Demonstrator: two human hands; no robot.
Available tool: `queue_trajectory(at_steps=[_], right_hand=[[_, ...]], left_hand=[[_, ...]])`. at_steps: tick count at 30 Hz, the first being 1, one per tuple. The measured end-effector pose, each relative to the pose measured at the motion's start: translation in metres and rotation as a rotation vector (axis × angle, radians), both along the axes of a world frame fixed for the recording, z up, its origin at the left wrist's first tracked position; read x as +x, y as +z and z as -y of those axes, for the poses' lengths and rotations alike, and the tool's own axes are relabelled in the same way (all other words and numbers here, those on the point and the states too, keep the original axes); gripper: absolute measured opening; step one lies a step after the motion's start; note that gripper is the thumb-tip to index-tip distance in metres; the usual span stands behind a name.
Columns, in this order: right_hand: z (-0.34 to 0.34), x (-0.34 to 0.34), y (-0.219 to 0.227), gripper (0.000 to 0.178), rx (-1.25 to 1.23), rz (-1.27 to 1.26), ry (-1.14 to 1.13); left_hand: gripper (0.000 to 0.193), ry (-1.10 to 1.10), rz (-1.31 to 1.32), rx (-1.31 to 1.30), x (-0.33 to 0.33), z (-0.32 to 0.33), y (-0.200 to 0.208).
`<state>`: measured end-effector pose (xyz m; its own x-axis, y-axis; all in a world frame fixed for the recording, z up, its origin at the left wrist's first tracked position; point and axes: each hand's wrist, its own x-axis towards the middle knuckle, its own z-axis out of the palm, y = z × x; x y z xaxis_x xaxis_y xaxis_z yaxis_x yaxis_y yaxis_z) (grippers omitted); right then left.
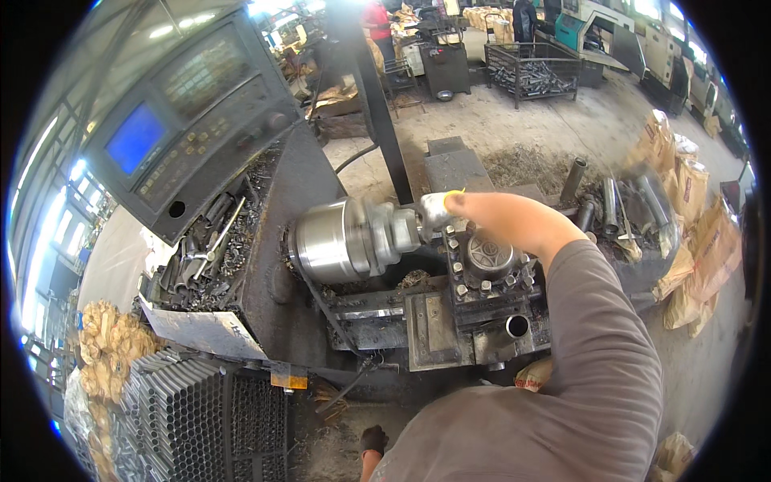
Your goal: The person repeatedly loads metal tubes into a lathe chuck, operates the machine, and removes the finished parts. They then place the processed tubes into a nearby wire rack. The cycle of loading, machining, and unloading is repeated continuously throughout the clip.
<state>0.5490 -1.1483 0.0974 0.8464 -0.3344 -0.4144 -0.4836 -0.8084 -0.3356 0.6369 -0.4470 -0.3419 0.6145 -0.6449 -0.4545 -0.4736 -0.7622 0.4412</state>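
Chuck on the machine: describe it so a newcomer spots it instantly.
Start at the tilted control panel with the blue screen, upper left. Down and right of it, near centre, the chuck points its stepped front toward the white-gloved right hand. It is the big shiny silver drum; the neighbouring tool post is dark and blocky.

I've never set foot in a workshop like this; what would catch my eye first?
Probably the big shiny metal chuck in the middle, with the person's right hand, in a pale glove with a yellow cuff, right by its outer end. Then the bright blue screen on the machine's panel at upper left, and the stack of metal tubes at lower left, their round open ends showing like honeycomb.
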Motion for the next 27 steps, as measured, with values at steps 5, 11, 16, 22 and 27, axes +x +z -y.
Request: queue_trajectory(at_steps=[5, 11, 16, 22, 27], right_hand=[[0.012, 0.001, -0.002, 0.054, 0.019, -0.203, 0.009], [0.098, -0.007, -0.050, 0.049, 0.226, -0.476, 0.124], [0.096, -0.072, -0.061, 0.031, -0.210, -0.101, 0.289], [0.009, -0.184, 0.056, 0.044, -0.246, 0.672, -0.490], [-0.118, -0.326, 0.062, 0.043, -0.235, 1.028, -0.823]], left_hand=[[0.027, 0.457, -0.427, -0.561, -0.002, 0.038, 0.000], [0.027, -0.393, 0.107, 0.108, -0.015, 0.020, -0.007], [0.027, -0.395, 0.116, 0.230, -0.003, -0.014, -0.026], [0.032, -0.187, 0.219, 0.063, 0.061, 0.031, 0.011], [0.041, 0.131, 0.210, -0.478, 0.084, 0.165, 0.184]])
